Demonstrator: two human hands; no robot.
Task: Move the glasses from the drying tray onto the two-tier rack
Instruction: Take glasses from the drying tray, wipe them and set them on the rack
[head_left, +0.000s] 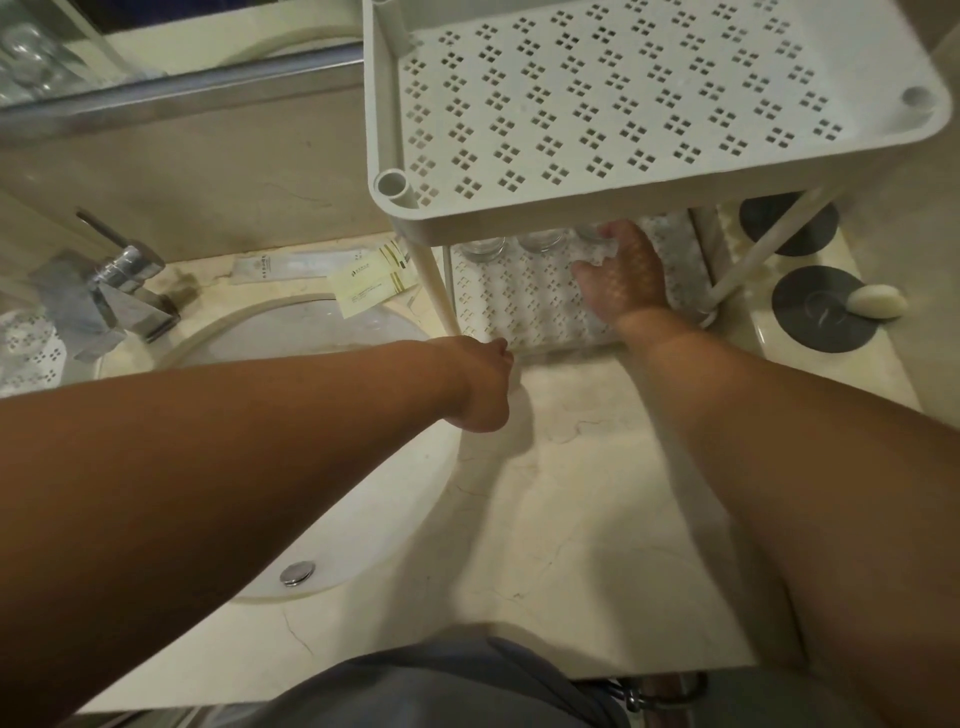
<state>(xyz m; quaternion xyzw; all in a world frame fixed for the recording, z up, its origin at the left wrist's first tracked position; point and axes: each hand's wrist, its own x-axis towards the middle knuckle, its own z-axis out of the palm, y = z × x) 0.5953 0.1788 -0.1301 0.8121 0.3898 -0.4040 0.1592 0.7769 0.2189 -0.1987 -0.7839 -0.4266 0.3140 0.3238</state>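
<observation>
left hand (485, 384) at rack (519, 223) edge

The two-tier rack (644, 104) is showing matt white plastic, its shelves pierced with small diamond-shaped clusters of holes and its legs smooth tubes. On its lower shelf the glasses (540, 241) are looking clear and glossy. The countertop (571, 519) is reading as polished cream marble with faint veins and hairline cracks. At the far left the faucet (122, 283) is gleaming as chromed metal, and the sink drain plug (297, 573) is shining likewise. The sachets (363, 291) near the basin are looking like pale matt paper. At the right, two dark round coasters (821, 309) are appearing matt, one bearing a smooth white soap (878, 301).
</observation>
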